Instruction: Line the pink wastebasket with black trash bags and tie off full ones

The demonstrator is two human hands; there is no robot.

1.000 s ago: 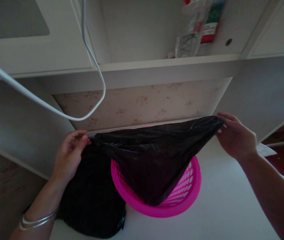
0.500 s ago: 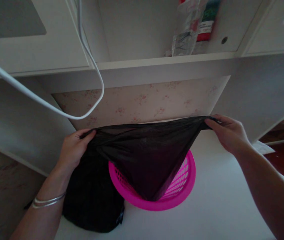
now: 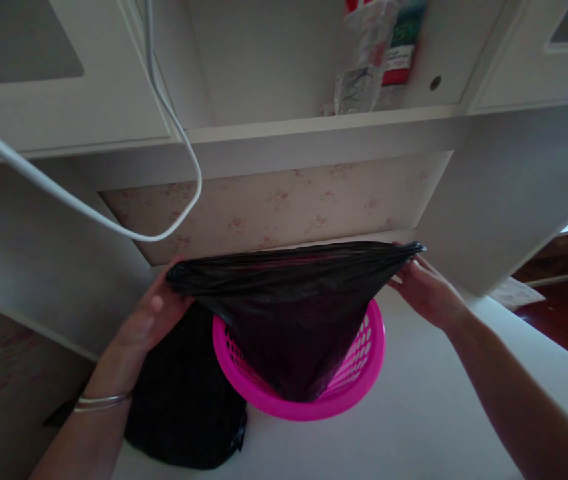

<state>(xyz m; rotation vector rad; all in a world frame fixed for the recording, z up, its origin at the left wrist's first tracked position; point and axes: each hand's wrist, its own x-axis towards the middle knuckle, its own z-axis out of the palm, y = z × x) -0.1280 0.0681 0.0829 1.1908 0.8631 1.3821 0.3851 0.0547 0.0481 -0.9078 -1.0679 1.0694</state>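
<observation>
A thin black plastic bag (image 3: pixel 294 300) is stretched sideways, its lower part hanging into a pink perforated basket (image 3: pixel 309 408). At the bag's left corner is my left hand (image 3: pixel 151 313), its fingers behind the plastic and its thumb apart from them. My right hand (image 3: pixel 427 290) is at the right corner, fingers behind and under the bag's edge, the fingertips partly hidden. Beside the basket, on the left, lies a second black bag (image 3: pixel 189 393), bunched up on the white surface (image 3: pixel 414 413).
A white cabinet with an open shelf (image 3: pixel 314 127) spans the top, holding a clear plastic container (image 3: pixel 361 67) and a green and red package (image 3: pixel 400 57). A white cable (image 3: pixel 89 210) loops down at the upper left.
Both hands have changed from pinching the bag's corners to lying behind its edge, with the left thumb lifted off. The right hand has moved slightly left and down.
</observation>
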